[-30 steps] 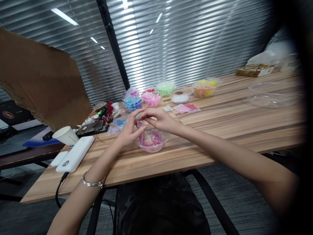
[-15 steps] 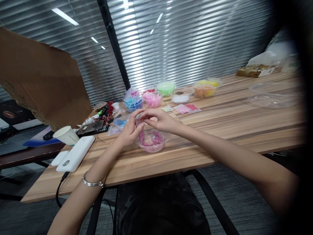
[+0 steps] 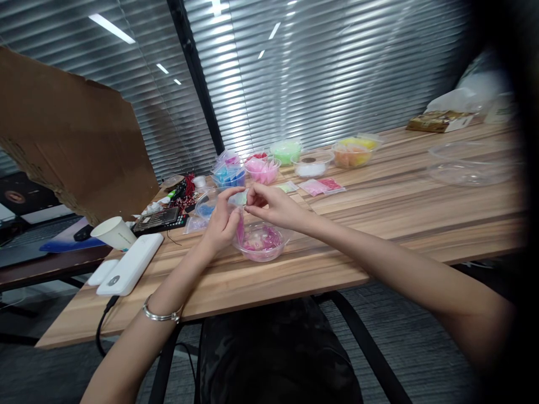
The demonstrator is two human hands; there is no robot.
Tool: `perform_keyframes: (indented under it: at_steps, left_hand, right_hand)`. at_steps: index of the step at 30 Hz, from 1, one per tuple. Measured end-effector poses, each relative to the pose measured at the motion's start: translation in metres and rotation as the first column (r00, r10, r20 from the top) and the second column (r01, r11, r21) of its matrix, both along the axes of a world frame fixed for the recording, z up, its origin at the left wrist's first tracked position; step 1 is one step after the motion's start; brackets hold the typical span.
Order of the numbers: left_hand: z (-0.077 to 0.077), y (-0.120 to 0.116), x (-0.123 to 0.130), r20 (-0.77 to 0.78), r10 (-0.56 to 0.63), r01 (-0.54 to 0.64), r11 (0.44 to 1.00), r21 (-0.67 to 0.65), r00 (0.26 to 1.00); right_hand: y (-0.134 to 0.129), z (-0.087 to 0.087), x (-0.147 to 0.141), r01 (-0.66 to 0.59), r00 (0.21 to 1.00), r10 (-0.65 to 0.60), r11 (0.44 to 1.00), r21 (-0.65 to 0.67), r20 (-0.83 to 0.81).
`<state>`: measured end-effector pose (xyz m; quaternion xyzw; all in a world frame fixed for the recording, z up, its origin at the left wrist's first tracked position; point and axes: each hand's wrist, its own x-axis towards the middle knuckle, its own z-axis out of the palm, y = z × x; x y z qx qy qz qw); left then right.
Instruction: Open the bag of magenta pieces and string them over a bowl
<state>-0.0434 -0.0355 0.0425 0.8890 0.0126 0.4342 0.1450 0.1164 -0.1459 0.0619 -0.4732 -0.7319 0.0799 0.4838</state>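
Head view: a small magenta bag (image 3: 240, 229) was gripped between thumb and fingers of the left hand (image 3: 221, 224), at the 10 o'clock side of a clear bowl (image 3: 263, 256). Thumb and fingertips of the right hand (image 3: 269, 203) were drawn together near the bag's top edge; whether anything was pinched there could not be told. Work at the bag's top was judged to be in hand; a steady left grip and fine fingertip control seemed called for. Toward 9 o'clock, markings on paper cup (image 3: 113, 233) and power bank (image 3: 133, 261) could not be read.
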Motion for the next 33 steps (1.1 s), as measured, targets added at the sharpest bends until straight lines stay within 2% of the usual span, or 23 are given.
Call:
perform_keyframes:
  at_steps: [3, 6, 8, 12, 19, 26, 33]
  left_hand:
    - [0.000, -0.001, 0.000, 0.030, -0.011, 0.011, 1.000, -0.009, 0.999]
    - [0.003, -0.004, 0.000, 0.021, -0.013, 0.013, 1.000, -0.026, 1.000]
    - [0.005, -0.007, 0.000, 0.010, -0.008, 0.008, 1.000, -0.026, 1.000]
    - [0.008, -0.010, 0.000, 0.014, 0.004, -0.004, 1.000, -0.024, 1.000]
    - [0.009, -0.013, 0.000, 0.014, 0.039, -0.038, 0.999, -0.017, 0.999]
    - [0.010, -0.013, -0.002, -0.025, 0.029, -0.029, 0.999, -0.039, 0.999]
    - [0.009, -0.010, -0.002, -0.057, 0.004, -0.008, 0.997, -0.082, 0.998]
  right_hand:
    - [0.000, -0.002, 0.002, 0.006, 0.992, 0.006, 0.996, -0.091, 0.126]
    - [-0.002, -0.002, 0.003, 0.002, 0.944, 0.075, 0.973, -0.232, 0.321]
    - [-0.003, -0.002, 0.003, -0.007, 0.914, 0.125, 0.956, -0.292, 0.387]
    - [-0.003, -0.004, 0.003, -0.082, 0.866, 0.240, 0.933, -0.350, 0.438]
    - [-0.004, -0.001, 0.003, -0.092, 0.784, 0.295, 0.925, -0.368, 0.546]
    - [-0.005, 0.004, 0.001, -0.117, 0.771, 0.360, 0.891, -0.438, 0.525]
    - [-0.004, 0.003, 0.001, -0.124, 0.750, 0.368, 0.894, -0.430, 0.550]
